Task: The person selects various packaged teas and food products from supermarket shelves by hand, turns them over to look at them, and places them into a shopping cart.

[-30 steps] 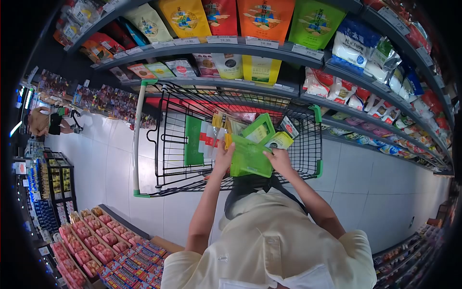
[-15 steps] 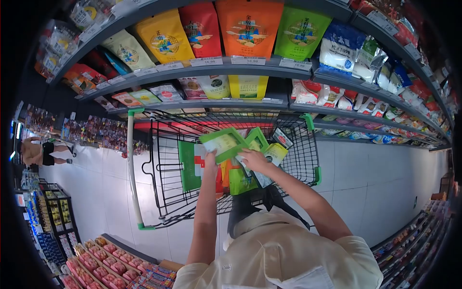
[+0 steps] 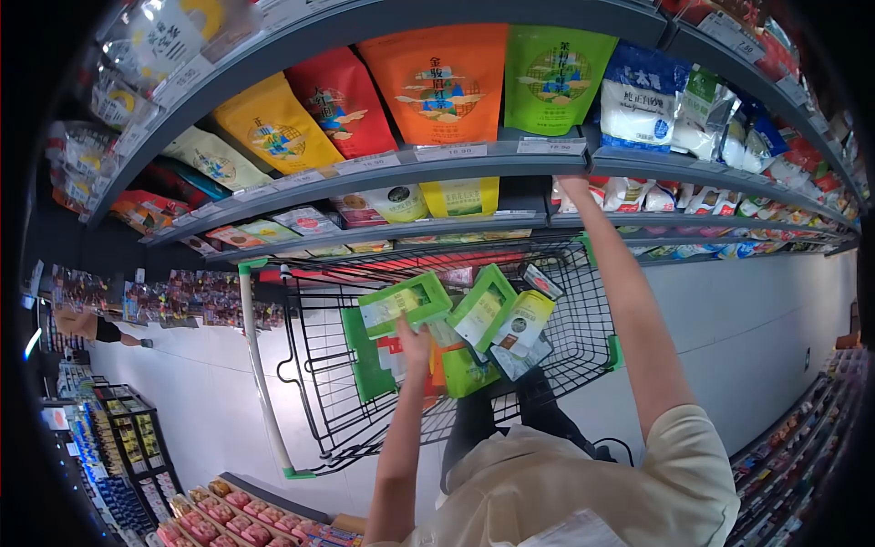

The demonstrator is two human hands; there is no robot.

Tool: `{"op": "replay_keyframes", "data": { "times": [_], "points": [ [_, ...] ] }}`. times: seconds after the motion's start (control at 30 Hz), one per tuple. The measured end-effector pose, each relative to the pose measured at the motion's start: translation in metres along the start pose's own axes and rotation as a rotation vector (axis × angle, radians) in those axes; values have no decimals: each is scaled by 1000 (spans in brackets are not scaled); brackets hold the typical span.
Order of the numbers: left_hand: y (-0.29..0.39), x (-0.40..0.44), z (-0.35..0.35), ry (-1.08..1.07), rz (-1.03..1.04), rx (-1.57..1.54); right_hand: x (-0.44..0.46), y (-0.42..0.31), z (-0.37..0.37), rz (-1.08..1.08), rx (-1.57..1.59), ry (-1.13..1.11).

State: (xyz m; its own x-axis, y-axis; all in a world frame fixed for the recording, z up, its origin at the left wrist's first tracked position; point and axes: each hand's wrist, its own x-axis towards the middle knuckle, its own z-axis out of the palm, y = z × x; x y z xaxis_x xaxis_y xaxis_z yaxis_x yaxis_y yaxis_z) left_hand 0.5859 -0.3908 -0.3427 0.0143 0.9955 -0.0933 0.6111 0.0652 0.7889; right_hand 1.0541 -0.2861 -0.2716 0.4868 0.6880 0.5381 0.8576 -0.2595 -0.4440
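My left hand (image 3: 413, 342) is closed on the lower edge of a green-and-white tea pouch (image 3: 428, 294), held above the shopping cart (image 3: 305, 365). In the cart beside it lie another green-and-white pouch (image 3: 484, 310), a yellow-and-white pouch (image 3: 529, 319) and a bright green pouch (image 3: 468, 372). Away to the right, my right hand (image 3: 572, 185) is stretched up to the shelf, just below the price labels. The shelf edge hides its fingers, so what it touches is unclear. Above it stands a green tea pouch (image 3: 558, 80).
An orange pouch (image 3: 436, 84), a red pouch (image 3: 341, 102) and a yellow pouch (image 3: 277, 129) stand along the upper shelf. A blue-and-white bag (image 3: 638, 100) is farther right. Behind the cart, another person (image 3: 96, 326) is at the far left. Boxed fruit (image 3: 241, 520) lies at the lower left.
My right hand has left the pouches in the cart and moved up and right to the shelf. My left hand still holds its pouch, now slightly lower. The view has shifted closer to the shelves.
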Motion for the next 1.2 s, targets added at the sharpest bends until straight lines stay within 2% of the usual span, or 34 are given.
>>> {"op": "replay_keyframes", "data": {
  "times": [0.07,0.17,0.27,0.37,0.47,0.73,0.83,0.93,1.03,1.07,1.2],
  "points": [
    [19,-13,16,-170,-19,-125,21,13,10,11,-33,-15],
    [42,-38,36,-417,-88,-292,38,14,11,132,-60,-159],
    [89,-54,33,-586,-115,-294,44,15,17,151,-59,-193],
    [107,-52,31,-756,-267,-130,44,11,21,136,-47,-180],
    [81,-58,45,-675,-50,-401,39,7,21,106,-33,-146],
    [78,-75,26,-644,-137,-553,-5,-16,8,-78,57,135],
    [85,-83,16,-651,-186,-528,-21,-25,-36,323,180,-261],
    [84,-94,17,-657,-191,-530,-34,-49,-74,107,273,-5],
    [97,-103,17,-674,-194,-551,-50,-62,-108,63,318,78],
    [105,-105,15,-680,-196,-560,-55,-67,-124,181,286,-42],
    [126,-115,14,-675,-140,-585,-83,-57,-145,-52,305,40]
  ]
}}
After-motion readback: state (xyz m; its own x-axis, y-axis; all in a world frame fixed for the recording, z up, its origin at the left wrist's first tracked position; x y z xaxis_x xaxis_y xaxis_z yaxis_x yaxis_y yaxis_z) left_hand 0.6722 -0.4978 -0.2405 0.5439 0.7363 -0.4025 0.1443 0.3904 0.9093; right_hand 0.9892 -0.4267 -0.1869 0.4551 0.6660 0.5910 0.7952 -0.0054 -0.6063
